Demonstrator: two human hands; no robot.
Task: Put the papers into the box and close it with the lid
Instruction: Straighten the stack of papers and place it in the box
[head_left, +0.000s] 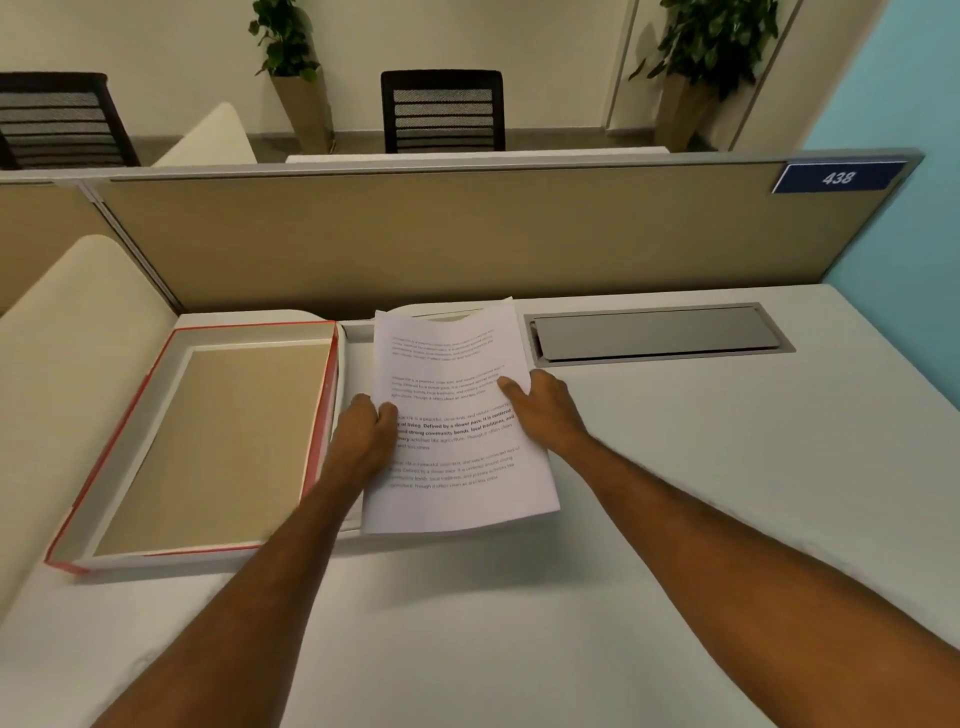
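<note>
Printed papers (457, 415), a thin white stack with paragraphs of black text, raised off the counter (675, 493) and tilted, far edge curling up near the partition. Gripped on both long sides: left hand (363, 436) at the left edge with thumb on top of the sheet and fingers (382, 415) curled around the edge, clamped on the stack; right hand (545, 410) at the right edge, thumb pressed flat on the printed face, remaining fingers hidden beneath the stack, so also closed on it. Both forearms bare, reaching in from the near edge of the picture.

Just left of the papers, an open box (208, 447) lying flat on the counter: red outer rim, white inner walls, brown cardboard floor, nothing inside. Right wall of the box close beside the left hand, whether touching cannot be told. A lid for the box not clearly identifiable; something white just behind the papers, mostly hidden.

To the right of the papers, a grey cable hatch (660, 332) set into the counter surface. Behind everything, a beige partition (467, 234) carrying a blue plate (839, 177) marked 438 at its right end. Beyond the partition, a black mesh chair (444, 111) and two potted plants (288, 41) against a pale wall.
</note>
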